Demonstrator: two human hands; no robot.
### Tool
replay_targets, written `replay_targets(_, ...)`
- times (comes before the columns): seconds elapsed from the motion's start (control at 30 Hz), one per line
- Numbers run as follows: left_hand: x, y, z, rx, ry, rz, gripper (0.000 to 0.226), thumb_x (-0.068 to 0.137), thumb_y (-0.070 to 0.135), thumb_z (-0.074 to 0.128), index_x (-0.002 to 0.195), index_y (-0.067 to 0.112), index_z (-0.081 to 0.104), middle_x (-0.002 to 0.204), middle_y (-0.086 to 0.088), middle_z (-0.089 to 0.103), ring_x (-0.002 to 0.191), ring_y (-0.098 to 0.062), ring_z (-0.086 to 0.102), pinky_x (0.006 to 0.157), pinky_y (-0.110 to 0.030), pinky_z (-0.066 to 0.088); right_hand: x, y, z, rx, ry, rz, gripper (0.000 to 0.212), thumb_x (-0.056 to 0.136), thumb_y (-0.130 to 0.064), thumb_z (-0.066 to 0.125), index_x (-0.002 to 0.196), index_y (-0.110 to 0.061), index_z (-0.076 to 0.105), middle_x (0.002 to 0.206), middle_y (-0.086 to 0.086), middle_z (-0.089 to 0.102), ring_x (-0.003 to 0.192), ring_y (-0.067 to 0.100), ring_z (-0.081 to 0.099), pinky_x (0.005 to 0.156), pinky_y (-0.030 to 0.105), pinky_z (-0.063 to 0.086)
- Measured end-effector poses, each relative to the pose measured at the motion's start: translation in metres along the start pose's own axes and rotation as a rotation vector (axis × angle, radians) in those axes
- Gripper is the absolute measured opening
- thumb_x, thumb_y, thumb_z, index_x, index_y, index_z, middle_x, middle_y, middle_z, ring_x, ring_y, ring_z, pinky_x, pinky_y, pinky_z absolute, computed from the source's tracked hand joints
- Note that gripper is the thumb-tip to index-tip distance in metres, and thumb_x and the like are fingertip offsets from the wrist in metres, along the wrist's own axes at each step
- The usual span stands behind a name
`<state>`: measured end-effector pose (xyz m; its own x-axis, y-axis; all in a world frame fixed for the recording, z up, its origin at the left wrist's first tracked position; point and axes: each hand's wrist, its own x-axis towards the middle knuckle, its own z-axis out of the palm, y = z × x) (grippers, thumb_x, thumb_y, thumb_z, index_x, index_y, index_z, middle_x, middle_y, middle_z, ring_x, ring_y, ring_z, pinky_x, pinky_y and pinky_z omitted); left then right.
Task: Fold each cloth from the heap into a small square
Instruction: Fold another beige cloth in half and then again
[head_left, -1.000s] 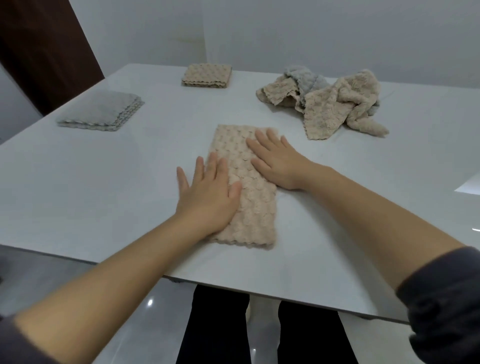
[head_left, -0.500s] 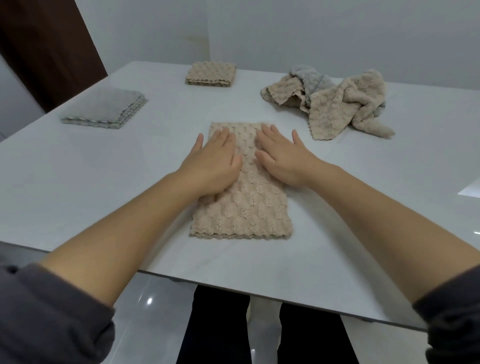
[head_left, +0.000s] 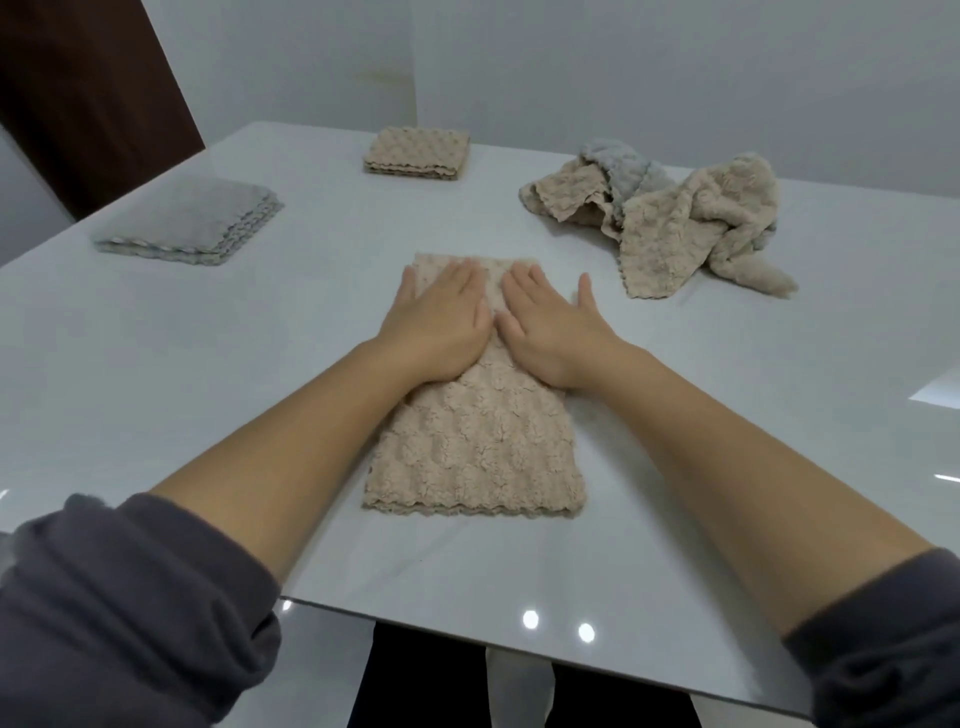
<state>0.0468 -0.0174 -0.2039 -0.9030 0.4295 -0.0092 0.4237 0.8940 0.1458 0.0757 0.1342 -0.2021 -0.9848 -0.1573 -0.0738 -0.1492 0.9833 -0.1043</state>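
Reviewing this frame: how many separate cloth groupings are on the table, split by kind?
Folded stacks: 2, the grey folded stack and the beige folded stack
Beige textured cloth strip under both hands: 1
Unfolded heap of beige and grey cloths: 1
Total: 4

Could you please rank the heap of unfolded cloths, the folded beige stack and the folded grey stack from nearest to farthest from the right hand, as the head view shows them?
From the right hand:
1. Heap of unfolded cloths, beyond it, to the right.
2. Folded beige stack, far side, slightly left.
3. Folded grey stack, far left.
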Motion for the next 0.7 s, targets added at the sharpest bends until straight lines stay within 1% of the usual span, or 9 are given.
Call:
replay_targets(0.13, -0.016, -0.014, -0.004, 0.000, -0.004, -0.193, 0.061, 0.102, 0.034, 0.013, 0.154, 0.005, -0.002, 0.162, -0.010, -0.008, 0.149, -0.021, -0.007, 0.119, -0.048, -0.007, -0.015, 0.010, -0.004, 0.021, 0.018, 0.076, 0.060, 0.103, -0.037, 0.011, 0.155, -0.011, -0.001, 0.163, 0.004, -0.008, 0.150, 0.018, -0.008, 0.117, 0.056, -0.010)
replay_targets(0.27, -0.054, 0.001, 0.003, 0.006, -0.024, 0.034, 0.060, 0.102, 0.035, 0.013, 0.154, 0.010, -0.004, 0.162, -0.004, -0.011, 0.149, -0.014, -0.010, 0.120, -0.044, -0.008, -0.048, -0.009, 0.003, 0.044, 0.018, -0.019, 0.060, 0.104, -0.037, 0.013, 0.155, -0.010, -0.002, 0.163, 0.004, -0.009, 0.149, 0.016, -0.010, 0.117, 0.054, -0.011)
replay_targets(0.3, -0.060, 0.000, 0.005, 0.023, -0.033, 0.043, 0.060, 0.102, 0.036, 0.012, 0.155, 0.011, -0.004, 0.162, -0.003, -0.009, 0.149, -0.013, -0.010, 0.120, -0.044, -0.008, -0.054, -0.012, 0.006, 0.047, 0.001, -0.033, 0.060, 0.104, -0.037, 0.013, 0.155, -0.011, -0.002, 0.163, 0.003, -0.008, 0.149, 0.015, -0.009, 0.117, 0.054, -0.011)
replay_targets(0.4, -0.071, -0.008, -0.001, 0.076, 0.024, -0.082, 0.062, 0.102, 0.037, 0.011, 0.154, 0.008, -0.003, 0.162, -0.007, -0.008, 0.149, -0.017, -0.009, 0.120, -0.045, -0.009, -0.065, -0.007, 0.003, 0.050, 0.034, 0.033, 0.060, 0.103, -0.037, 0.013, 0.155, -0.010, -0.001, 0.163, 0.004, -0.006, 0.150, 0.017, -0.008, 0.117, 0.055, -0.011)
replay_targets(0.47, -0.083, -0.003, -0.003, 0.067, 0.068, -0.002, 0.062, 0.102, 0.037, 0.013, 0.154, 0.008, -0.003, 0.162, -0.007, -0.010, 0.149, -0.017, -0.011, 0.120, -0.045, -0.008, -0.076, -0.012, 0.003, 0.044, 0.051, -0.001, 0.060, 0.103, -0.037, 0.013, 0.155, -0.010, -0.001, 0.163, 0.004, -0.007, 0.149, 0.016, -0.009, 0.117, 0.054, -0.012)
replay_targets(0.53, -0.096, 0.003, 0.004, 0.052, 0.020, 0.115, 0.061, 0.102, 0.038, 0.013, 0.155, 0.012, -0.003, 0.162, -0.002, -0.010, 0.148, -0.011, -0.013, 0.120, -0.043, -0.009, -0.088, -0.020, 0.010, 0.028, 0.029, -0.079, 0.060, 0.104, -0.038, 0.014, 0.155, -0.012, -0.001, 0.163, 0.002, -0.009, 0.149, 0.013, -0.011, 0.117, 0.053, -0.012)
replay_targets(0.6, -0.103, -0.005, 0.007, 0.067, -0.016, 0.063, 0.062, 0.102, 0.042, 0.012, 0.155, 0.013, -0.003, 0.163, -0.001, -0.009, 0.148, -0.011, -0.012, 0.120, -0.044, -0.010, -0.095, -0.016, 0.012, 0.015, 0.011, -0.067, 0.060, 0.104, -0.039, 0.013, 0.155, -0.013, -0.002, 0.163, 0.001, -0.008, 0.149, 0.013, -0.010, 0.117, 0.053, -0.012)
replay_targets(0.67, -0.107, -0.018, 0.001, 0.114, 0.043, -0.009, 0.064, 0.102, 0.044, 0.012, 0.155, 0.010, 0.001, 0.163, -0.005, -0.005, 0.149, -0.016, -0.008, 0.119, -0.045, -0.009, -0.100, -0.007, 0.007, -0.005, 0.018, -0.011, 0.060, 0.104, -0.039, 0.012, 0.155, -0.012, -0.002, 0.163, 0.002, -0.006, 0.150, 0.015, -0.008, 0.117, 0.054, -0.011)
replay_targets(0.7, -0.112, -0.020, -0.003, 0.135, 0.107, 0.030, 0.064, 0.102, 0.044, 0.016, 0.154, 0.009, 0.008, 0.163, -0.007, 0.003, 0.150, -0.018, -0.001, 0.120, -0.045, -0.004, -0.103, -0.005, 0.004, -0.009, 0.026, -0.007, 0.059, 0.104, -0.038, 0.013, 0.155, -0.012, -0.001, 0.163, 0.003, -0.005, 0.150, 0.016, -0.007, 0.117, 0.054, -0.011)
